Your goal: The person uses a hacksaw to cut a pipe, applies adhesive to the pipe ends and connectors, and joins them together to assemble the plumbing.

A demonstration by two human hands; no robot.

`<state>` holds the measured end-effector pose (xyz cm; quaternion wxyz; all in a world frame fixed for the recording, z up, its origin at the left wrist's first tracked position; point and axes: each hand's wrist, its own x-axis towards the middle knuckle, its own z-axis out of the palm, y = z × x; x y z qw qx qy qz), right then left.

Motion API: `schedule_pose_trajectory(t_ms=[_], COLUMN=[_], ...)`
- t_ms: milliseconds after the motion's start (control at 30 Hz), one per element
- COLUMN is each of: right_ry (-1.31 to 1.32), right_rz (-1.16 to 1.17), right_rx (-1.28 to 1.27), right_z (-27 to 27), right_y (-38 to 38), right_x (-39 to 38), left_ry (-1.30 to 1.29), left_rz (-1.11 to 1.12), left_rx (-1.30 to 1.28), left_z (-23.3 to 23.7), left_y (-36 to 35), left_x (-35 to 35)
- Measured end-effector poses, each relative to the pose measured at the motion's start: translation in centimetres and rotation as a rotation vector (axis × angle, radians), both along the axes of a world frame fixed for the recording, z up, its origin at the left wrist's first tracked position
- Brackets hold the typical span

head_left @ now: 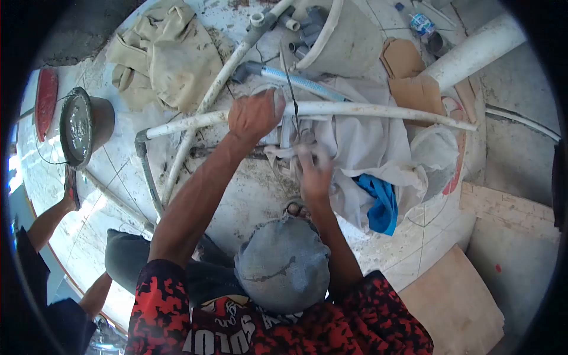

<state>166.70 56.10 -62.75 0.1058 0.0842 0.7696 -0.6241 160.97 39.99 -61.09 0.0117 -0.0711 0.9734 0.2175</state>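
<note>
One bucket (105, 123) of grey slurry stands on the tiled floor (124, 173); one grey elbow (142, 136) caps the dirt-specked, slightly bowed white pipe (378, 110). The left hand (255, 112) has its grip clamped round that; one thin blade (291, 84) crosses it. The right hand (315, 171) blurs nearby, its grip unclear. One blue cloth (383, 208) lies rightward.

So, the floor (413, 259) is covered in pale tiles, pretty grubby, with dark joint lines visible. Over on the left, a small bucket (105, 123) of wet grey stuff is parked near a red object (45, 103). A crumpled beige cloth (180, 68) is dumped at the upper left. Up top, a big pale bucket (358, 42) is tipped over, with a plastic bottle (421, 23) well off to its right. Whitish sheeting (367, 136) is bunched mid-right, and a tan board (455, 302) is seen lower right.
</note>
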Motion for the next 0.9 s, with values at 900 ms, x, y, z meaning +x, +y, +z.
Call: schedule_pose_trajectory(t_ms=[900], right_ry=[0.01], right_rz=[0.021], right_rx=[0.043], right_z=[0.2], right_y=[-0.1], right_x=[-0.7], left_ry=[0.068], left_rz=[0.01], left_rx=[-0.015], left_z=[-1.4], left_y=[0.3], left_x=[0.5])
